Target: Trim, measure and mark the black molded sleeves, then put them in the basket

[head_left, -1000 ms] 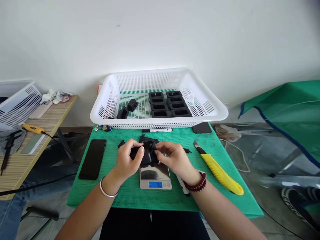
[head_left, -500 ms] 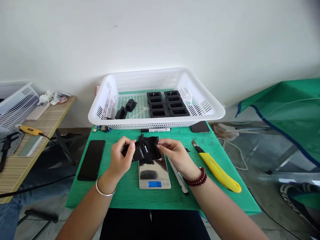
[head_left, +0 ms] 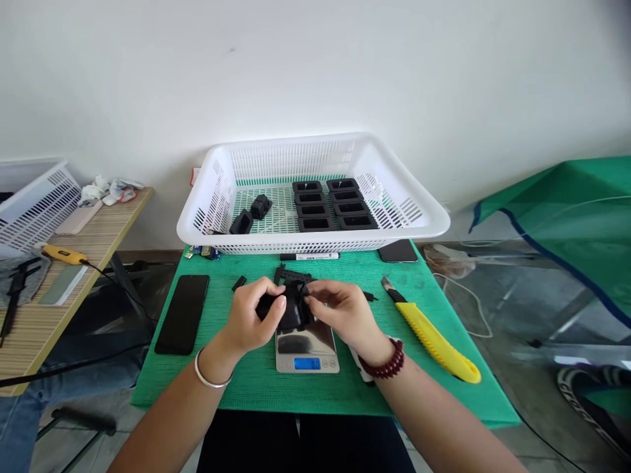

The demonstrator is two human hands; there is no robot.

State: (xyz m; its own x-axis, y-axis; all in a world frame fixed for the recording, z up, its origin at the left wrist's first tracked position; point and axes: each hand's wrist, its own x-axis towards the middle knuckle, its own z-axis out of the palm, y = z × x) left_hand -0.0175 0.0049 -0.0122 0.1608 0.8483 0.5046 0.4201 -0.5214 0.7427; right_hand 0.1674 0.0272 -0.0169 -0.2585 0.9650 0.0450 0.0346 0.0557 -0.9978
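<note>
Both my hands hold a small black plastic part (head_left: 292, 307) just above the steel pan of a digital scale (head_left: 306, 349) with a lit blue display. My left hand (head_left: 250, 315) grips the part's left side with curled fingers. From the right, my right hand (head_left: 341, 310) pinches it with thumb and fingertips. A black caliper (head_left: 294, 274) lies on the green mat (head_left: 236, 374) just behind my hands.
A white basket (head_left: 424, 220) at the back holds two rows of black trays (head_left: 329, 204) and loose black parts (head_left: 251, 213). A black phone (head_left: 183, 313) lies left, a yellow utility knife (head_left: 432, 338) right, a marker (head_left: 310, 256) and second phone (head_left: 398, 251) near the basket. A wooden table (head_left: 59, 276) stands left.
My hands drew the black part back down and closer together over the scale; half a second ago it was held spread wider and slightly higher.
</note>
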